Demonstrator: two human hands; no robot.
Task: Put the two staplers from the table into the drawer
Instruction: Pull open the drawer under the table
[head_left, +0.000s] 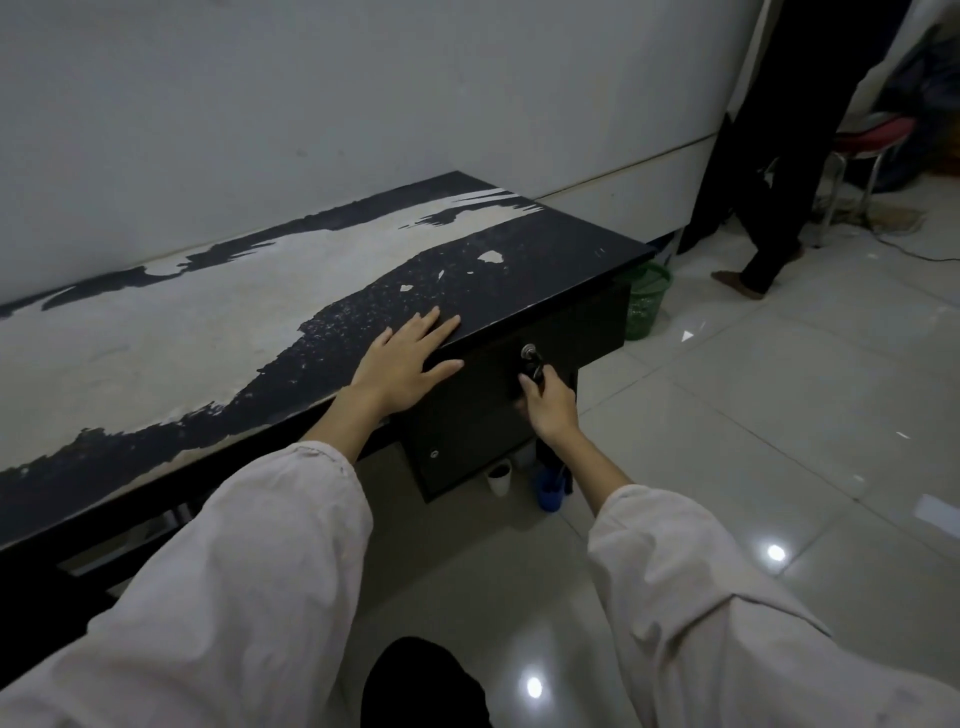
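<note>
Pale loose sleeves (249, 571) filled the foreground, both arms reaching forward. Spread flat, the left hand (402, 358) rested palm down on the front edge of the table (182, 332), a worn black top with its surface peeled to a pale layer, fingers reaching over the black patch near the corner. Just to its right and lower, the right hand (548, 402) was curled around the dark keys (535, 370) hanging from the lock (528, 351) on the drawer (483, 410) front, fingertips pinching them. That drawer sat shut under the table, directly beneath the left hand. No stapler showed on the table or anywhere else. Below the right hand, a white cup (500, 478) and a blue cup (549, 491) stood on the tiled floor (779, 415); beyond it stood a green basket (647, 301).
</note>
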